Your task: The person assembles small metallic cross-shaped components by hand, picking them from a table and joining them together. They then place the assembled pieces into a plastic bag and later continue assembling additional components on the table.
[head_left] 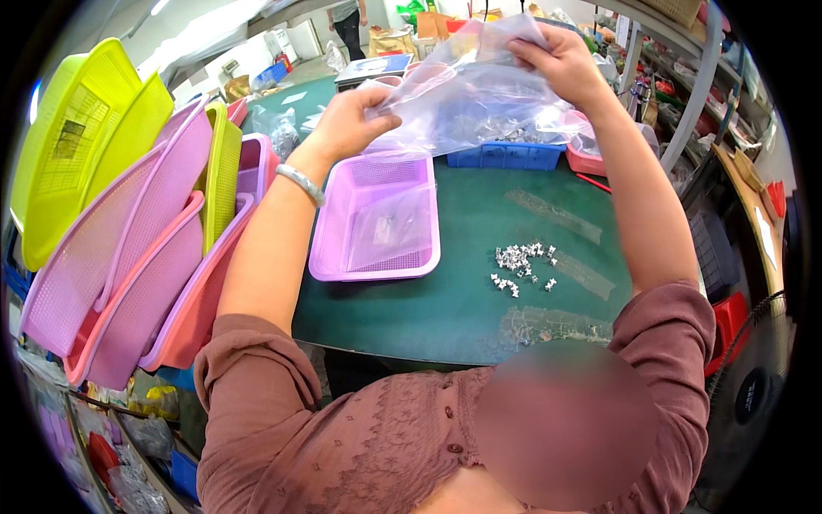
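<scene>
A large clear plastic bag [467, 107] is stretched in the air between my hands, above the far part of the green table. My left hand [353, 124], with a bracelet at its wrist, pinches the bag's left side. Higher up, my right hand [561, 64] grips its upper right edge between thumb and fingers. Below my left hand sits a purple plastic basket [324, 248] with a clear plastic sheet or bag [390, 227] lying in it. Several small silvery metal parts [522, 257] lie loose on the table to the right of the basket.
Nested purple, pink and yellow-green baskets [141, 223] lean at the left. Behind the bag stand a blue tray [505, 157] holding small parts and a pink basket [586, 163]. Tape strips [556, 214] cross the tabletop. A fan [753, 394] is at right; a person [348, 26] stands far back.
</scene>
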The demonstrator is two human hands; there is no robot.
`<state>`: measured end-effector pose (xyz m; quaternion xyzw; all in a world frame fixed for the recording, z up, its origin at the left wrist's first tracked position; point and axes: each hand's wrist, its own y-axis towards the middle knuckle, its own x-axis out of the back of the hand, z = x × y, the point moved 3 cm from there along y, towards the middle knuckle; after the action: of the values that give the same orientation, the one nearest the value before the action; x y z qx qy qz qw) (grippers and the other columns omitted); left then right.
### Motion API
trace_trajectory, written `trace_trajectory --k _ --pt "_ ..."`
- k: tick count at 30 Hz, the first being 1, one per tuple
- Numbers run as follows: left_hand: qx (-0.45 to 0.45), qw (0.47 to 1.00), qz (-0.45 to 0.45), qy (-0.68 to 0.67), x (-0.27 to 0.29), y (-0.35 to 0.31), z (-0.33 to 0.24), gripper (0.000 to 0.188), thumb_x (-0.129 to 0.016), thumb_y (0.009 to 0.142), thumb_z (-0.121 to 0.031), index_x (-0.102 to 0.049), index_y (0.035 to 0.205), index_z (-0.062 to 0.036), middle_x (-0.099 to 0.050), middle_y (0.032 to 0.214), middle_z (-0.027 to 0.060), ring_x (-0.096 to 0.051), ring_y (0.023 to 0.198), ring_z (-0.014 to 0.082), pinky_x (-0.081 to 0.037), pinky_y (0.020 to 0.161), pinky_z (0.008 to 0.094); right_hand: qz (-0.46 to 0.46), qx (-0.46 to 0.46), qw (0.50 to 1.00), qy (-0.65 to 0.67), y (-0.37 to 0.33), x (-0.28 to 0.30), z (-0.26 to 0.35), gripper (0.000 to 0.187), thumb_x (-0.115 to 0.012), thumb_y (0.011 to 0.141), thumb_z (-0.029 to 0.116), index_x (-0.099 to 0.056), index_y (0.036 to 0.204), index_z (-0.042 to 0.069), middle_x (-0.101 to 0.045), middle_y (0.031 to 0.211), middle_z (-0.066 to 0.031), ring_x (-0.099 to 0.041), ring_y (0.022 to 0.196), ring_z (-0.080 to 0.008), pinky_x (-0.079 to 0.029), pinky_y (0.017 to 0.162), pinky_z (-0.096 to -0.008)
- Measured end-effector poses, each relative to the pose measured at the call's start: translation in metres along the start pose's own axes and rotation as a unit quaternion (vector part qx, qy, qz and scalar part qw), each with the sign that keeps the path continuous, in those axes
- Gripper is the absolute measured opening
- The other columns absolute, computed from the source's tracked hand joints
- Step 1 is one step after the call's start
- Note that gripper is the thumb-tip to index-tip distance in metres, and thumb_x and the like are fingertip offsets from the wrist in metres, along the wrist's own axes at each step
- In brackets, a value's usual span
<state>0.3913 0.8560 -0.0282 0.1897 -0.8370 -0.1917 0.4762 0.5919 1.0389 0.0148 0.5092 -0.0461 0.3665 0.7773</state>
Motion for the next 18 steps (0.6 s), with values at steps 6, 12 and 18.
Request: trace_trajectory --k 6,12,18 --pt "0.054 0.899 -0.005 -0.435 -0.002 -0.017 0.016 0.027 -0.057 0.08 -0.015 -0.053 0.102 0.0001 -0.059 0.087 0.0063 -0.055 0.082 0.0147 -0.043 0.076 0.0291 -0.022 -0.112 0.992 0.047 -0.018 0.013 -0.026 0.014 -0.057 0.084 0.016 -0.06 0.089 0.004 -0.053 0.065 0.004 -0.042 0.056 -0.0033 -0.034 0.05 -0.0182" --pt "0.028 0.806 0.07 -0.587 0.003 -0.016 -0.002 0.02 -0.053 0.083 -0.01 -0.051 0.1 -0.0001 -0.058 0.086 0.0059 -0.056 0.082 0.0151 -0.043 0.076 0.0277 -0.018 -0.166 0.983 0.079 -0.027 0.01 -0.045 0.014 -0.057 0.084 0.017 -0.06 0.089 0.005 -0.051 0.064 0.0061 -0.038 0.053 -0.0019 -0.03 0.047 -0.0174" --pt "-0.042 0.867 -0.198 -0.455 0.014 -0.012 0.025 0.008 -0.053 0.082 -0.003 -0.054 0.089 -0.0003 -0.058 0.081 0.0049 -0.055 0.073 0.0129 -0.044 0.069 0.0246 -0.036 -0.209 0.968 0.131 -0.036 0.007 -0.053 0.013 -0.058 0.083 0.017 -0.059 0.089 0.006 -0.048 0.061 0.0072 -0.036 0.047 -0.0014 -0.027 0.041 -0.0169"
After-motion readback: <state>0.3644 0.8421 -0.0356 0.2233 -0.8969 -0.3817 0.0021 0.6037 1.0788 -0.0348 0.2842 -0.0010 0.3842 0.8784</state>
